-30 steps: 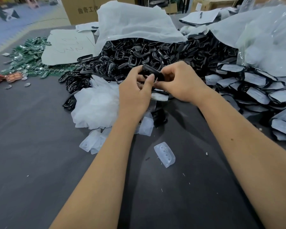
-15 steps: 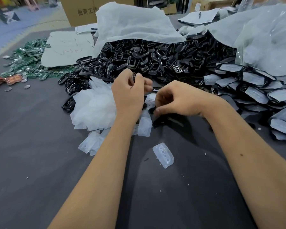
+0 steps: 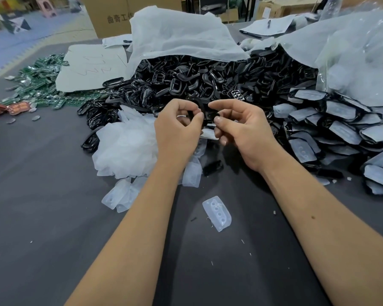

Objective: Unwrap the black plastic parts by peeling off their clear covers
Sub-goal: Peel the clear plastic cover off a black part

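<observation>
two bare forearms run up from the bottom edge of the frame. lower centre, one loose clear cover (image 3: 217, 213) lies flat on the dark table (image 3: 42, 217), apart from everything else. a few more peeled covers (image 3: 122, 195) sit left of centre, and above them a bigger white heap of covers (image 3: 126, 149).

mid frame: left hand (image 3: 177, 131) has fingers curled, thumb and forefinger pinching a black part (image 3: 205, 111) held up between both hands. right hand (image 3: 243, 131) is also curled, thumb tip on the other end of the same part; fingertips (image 3: 218, 120) look set to pick at an edge. can't tell whether a cover is on this piece or already half off, too small and hidden by fingers.

step, my read: mid-cycle, one part in hand, peel starting or about to start. next move needs a nail under the film edge, left hand holding the part steady, right hand pulling the film away, then drop film on the heap and part on the bare pile.

centre right: wrapped parts (image 3: 341, 131) stacked in a spread, plenty left. behind the hands, upper centre: big pile of bare black parts (image 3: 208, 82) spilling from a white bag (image 3: 181, 34). upper left: green circuit boards (image 3: 38, 85).
</observation>
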